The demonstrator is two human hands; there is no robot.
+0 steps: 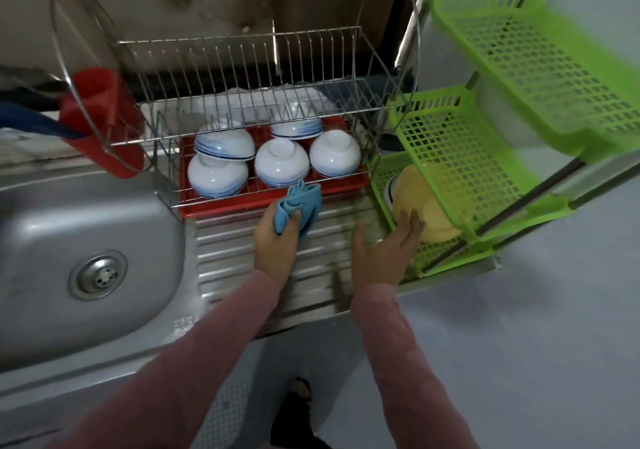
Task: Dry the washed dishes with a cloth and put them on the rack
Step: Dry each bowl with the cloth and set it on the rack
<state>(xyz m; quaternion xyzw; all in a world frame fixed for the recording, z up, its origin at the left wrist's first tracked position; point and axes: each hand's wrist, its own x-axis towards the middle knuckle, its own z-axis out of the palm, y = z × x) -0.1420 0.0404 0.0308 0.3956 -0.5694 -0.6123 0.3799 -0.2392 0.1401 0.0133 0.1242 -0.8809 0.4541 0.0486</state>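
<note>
My left hand (275,240) grips a bunched light blue cloth (300,205) just in front of the red tray (242,202) under the steel wire rack (249,77). Several white bowls with blue rings (281,162) sit upside down on the rack's lower tier. My right hand (388,244) has its fingers spread and reaches toward a yellow dish (429,209) that leans in the bottom tier of the green plastic rack (460,171). The fingertips lie at the dish's near edge. A white dish with a dark rim is partly hidden behind the yellow one.
A steel sink basin (86,240) with a drain lies to the left, and the ribbed drainboard (235,258) is under my hands. A red cutlery holder (100,119) hangs on the wire rack's left end. The green rack's upper shelves (540,67) overhang on the right.
</note>
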